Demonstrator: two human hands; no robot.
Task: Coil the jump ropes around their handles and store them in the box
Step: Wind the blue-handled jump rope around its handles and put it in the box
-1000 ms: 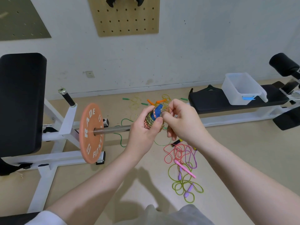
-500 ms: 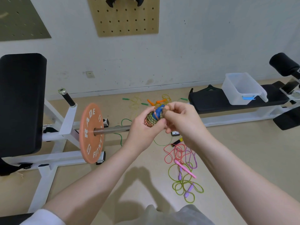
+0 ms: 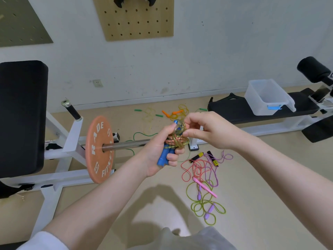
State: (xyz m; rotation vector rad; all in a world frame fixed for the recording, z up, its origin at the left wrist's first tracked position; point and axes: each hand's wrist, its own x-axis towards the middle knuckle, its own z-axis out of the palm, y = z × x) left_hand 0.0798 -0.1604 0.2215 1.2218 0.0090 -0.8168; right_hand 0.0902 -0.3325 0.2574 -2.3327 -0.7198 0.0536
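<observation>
My left hand (image 3: 158, 152) grips two blue handles (image 3: 163, 156) held together, with a glittery yellow-orange rope (image 3: 177, 139) coiled round their upper part. My right hand (image 3: 207, 130) pinches a loop of that rope at the top of the bundle. A clear plastic box (image 3: 264, 97) with a blue latch sits on the black bench pad at the right. Loose ropes lie on the floor: a pink and purple tangle (image 3: 201, 168), a yellow-green rope with purple handles (image 3: 205, 206), an orange-handled one (image 3: 175, 112) and a green-handled one (image 3: 149, 114).
A barbell with an orange weight plate (image 3: 99, 148) juts in from a white rack on the left, its bar end just behind my left hand. A black bench (image 3: 252, 110) stands at the right. Pegboards hang on the wall.
My left hand has tilted the bundle so the blue handles now point down and show below my fingers. My right hand has lifted a rope loop over the top.
</observation>
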